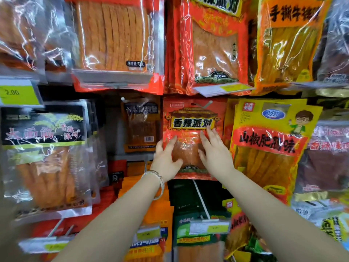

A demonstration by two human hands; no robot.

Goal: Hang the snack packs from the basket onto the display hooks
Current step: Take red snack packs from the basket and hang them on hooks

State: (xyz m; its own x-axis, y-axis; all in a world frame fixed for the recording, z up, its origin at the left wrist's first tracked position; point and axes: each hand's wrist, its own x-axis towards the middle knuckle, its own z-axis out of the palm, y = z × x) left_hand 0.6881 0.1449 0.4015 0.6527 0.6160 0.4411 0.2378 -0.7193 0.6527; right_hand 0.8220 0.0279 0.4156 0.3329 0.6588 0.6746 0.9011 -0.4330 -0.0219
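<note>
A red snack pack (190,118) with a black-on-yellow label hangs in the middle of the display, its top at a metal hook (203,105). My left hand (167,159) lies flat on its lower left side with fingers spread. My right hand (214,152) presses flat on its lower right side, fingers pointing up. Neither hand closes around the pack. The basket is out of view.
Packed snack bags hang all around: a black-label pack (43,154) at left, a yellow pack (268,146) at right, orange and red packs above. A hook with a price tag (208,226) juts out below my arms. A dim gap with an orange pack (140,125) lies left of the red pack.
</note>
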